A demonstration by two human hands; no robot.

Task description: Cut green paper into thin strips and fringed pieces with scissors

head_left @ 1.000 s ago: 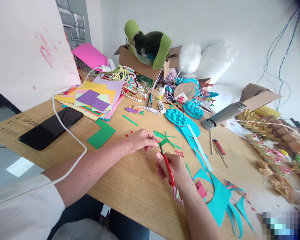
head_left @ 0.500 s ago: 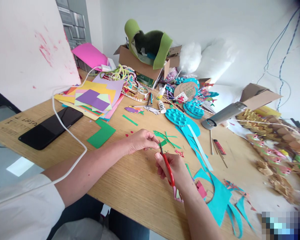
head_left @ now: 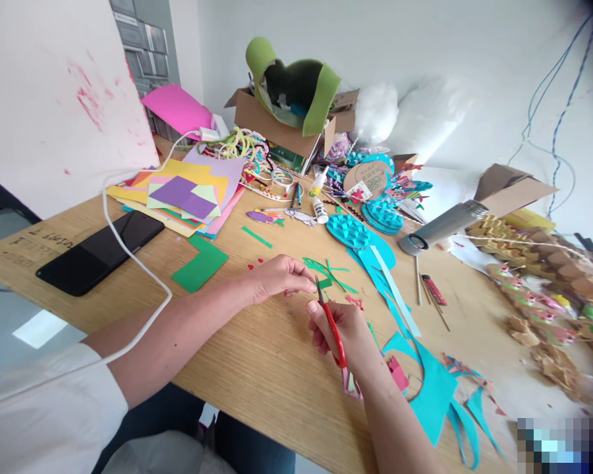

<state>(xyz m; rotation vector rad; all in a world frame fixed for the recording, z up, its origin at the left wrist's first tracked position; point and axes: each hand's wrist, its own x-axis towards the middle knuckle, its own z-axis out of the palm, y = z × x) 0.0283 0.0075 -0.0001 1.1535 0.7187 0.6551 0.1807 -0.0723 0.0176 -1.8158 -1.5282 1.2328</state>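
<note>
Head view: the right hand [head_left: 346, 326] is holding the scissors [head_left: 333, 327], fingers clamped on the red handles, and the blades are pointing away from the person, just beside the left hand [head_left: 282, 276]. That hand's thumb and forefinger are pressing together; what they are gripping, I cannot tell. A green piece [head_left: 325, 283] is showing by the blades; a phone [head_left: 101, 253] is lying farther left on the table [head_left: 257, 355].

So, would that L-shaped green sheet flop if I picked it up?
The L-shaped green sheet looks thin, so it may bend and probably feels light. Because it lies flat, it would likely slide, not roll, if pushed.
</note>
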